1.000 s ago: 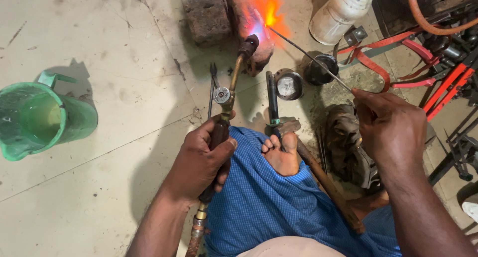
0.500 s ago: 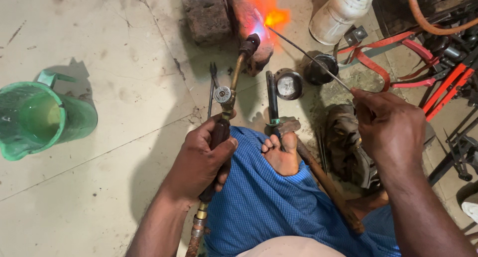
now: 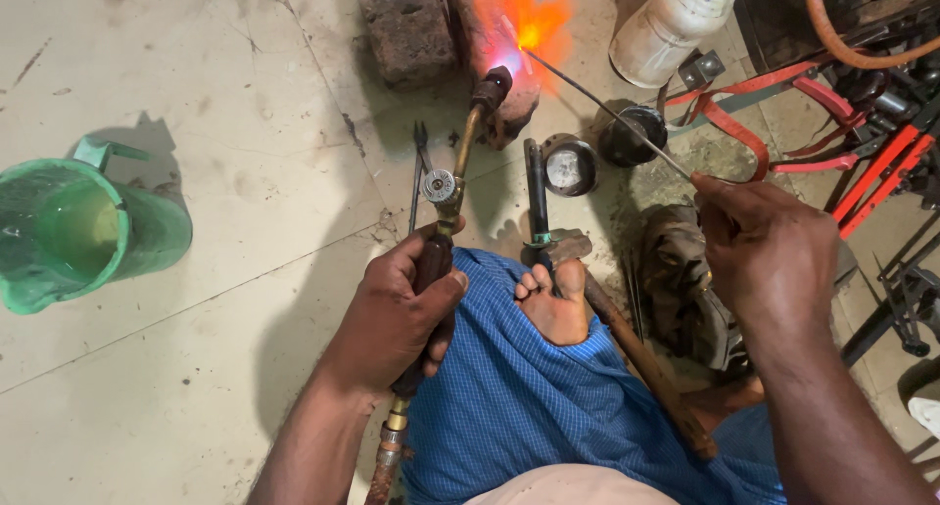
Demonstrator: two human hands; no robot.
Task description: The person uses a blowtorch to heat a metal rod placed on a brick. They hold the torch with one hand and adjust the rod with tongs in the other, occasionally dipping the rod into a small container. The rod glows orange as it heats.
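Flame (image 3: pixel 524 21) burns orange against the reddish brick (image 3: pixel 490 35) at the top of my view, right at the tip of the torch (image 3: pixel 460 162) I hold in my left hand (image 3: pixel 397 314). My fingers are wrapped fully round the torch's dark handle, thumb across the top, and its brass neck runs up and away from me past a small round valve knob to the black nozzle, which sits just beside the brick. A hose leaves the bottom of the handle below my wrist

My right hand (image 3: pixel 764 255) pinches a thin filler rod (image 3: pixel 607 109) between thumb and fingertips, closed tight on its near end. The rod slants up and to the left, its far tip reaching into the glow at the brick, close to the nozzle

A second, greyer brick (image 3: pixel 406 25) stands touching the left side of the hot one. Between my hands, my bare foot (image 3: pixel 553 304) rests on my blue cloth, toes against a hammer (image 3: pixel 627 344) whose wooden handle runs down to the right. Just beyond the foot lie a dark hand tool and a round gauge (image 3: pixel 571 165) on the concrete floor (image 3: pixel 196 388). A green plastic jug (image 3: pixel 78 236) holding water stands well apart on the left. A white plastic bottle (image 3: pixel 676 21) lies at the upper right, near red metal framework (image 3: pixel 871 172) and an orange hose
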